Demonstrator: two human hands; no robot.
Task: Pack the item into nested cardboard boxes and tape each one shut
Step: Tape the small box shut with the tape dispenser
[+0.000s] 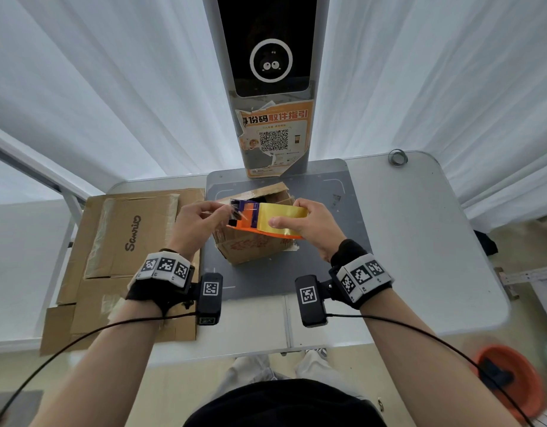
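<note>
A small cardboard box point(250, 248) stands on the grey mat point(321, 241) at the table's middle, its top flaps partly up behind my hands. Above it my right hand point(309, 224) grips an orange tape dispenser point(260, 231) with a yellowish roll of tape point(284, 218). My left hand point(198, 224) pinches the clear loose end of the tape at the dispenser's purple cutter end point(246, 208). Both hands hover just over the box, hiding most of its top.
Flattened cardboard boxes point(121, 257), one printed "Sanrio", lie stacked on the table's left part. A grey kiosk post point(275, 143) with a QR poster rises behind the mat. A small roll point(397, 157) lies at the far right corner. An orange basin point(509, 377) sits on the floor, right.
</note>
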